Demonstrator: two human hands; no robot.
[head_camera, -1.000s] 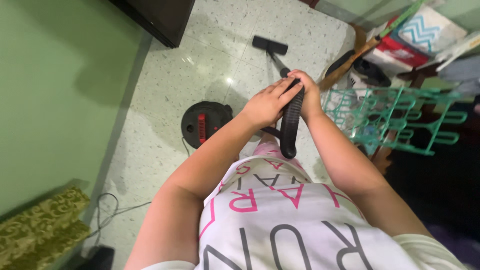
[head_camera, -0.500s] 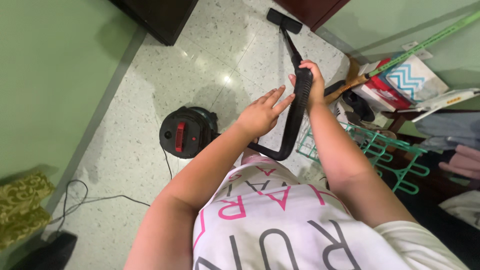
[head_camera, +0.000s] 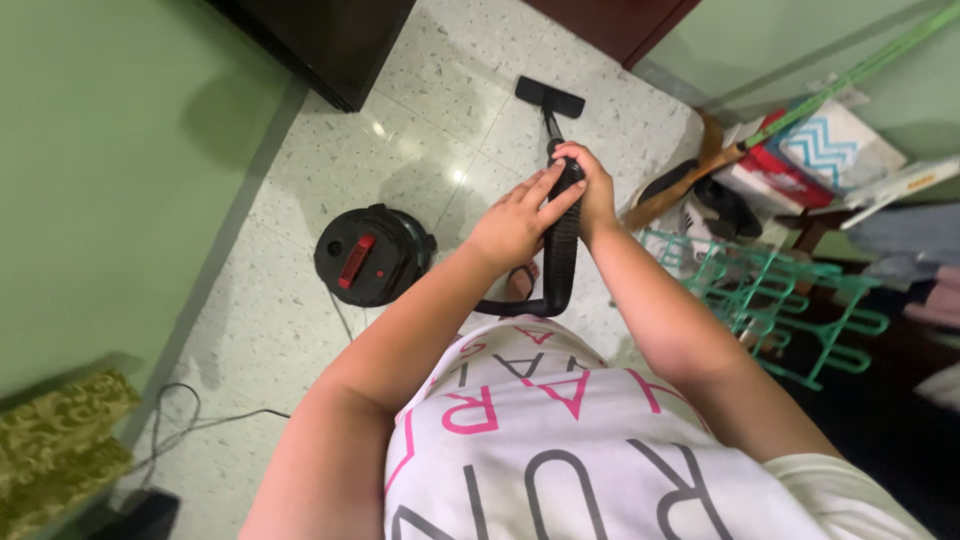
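Speckled pale floor tiles (head_camera: 300, 300) run between green walls, and your round black vacuum (head_camera: 372, 255) sits on them to your left. Your right hand (head_camera: 597, 190) is wrapped tight around the top of the black hose (head_camera: 560, 260), while your left hand (head_camera: 515, 220) lies against it with fingers (head_camera: 550, 195) fairly straight, only loosely closed. Ahead of you, the wand's floor head (head_camera: 550, 96) rests flat on the tiles near a dark cabinet (head_camera: 320, 40). Judging by this, cleaning looks underway; how much floor remains, you cannot tell. A teal rack (head_camera: 780, 300) stands to your right.
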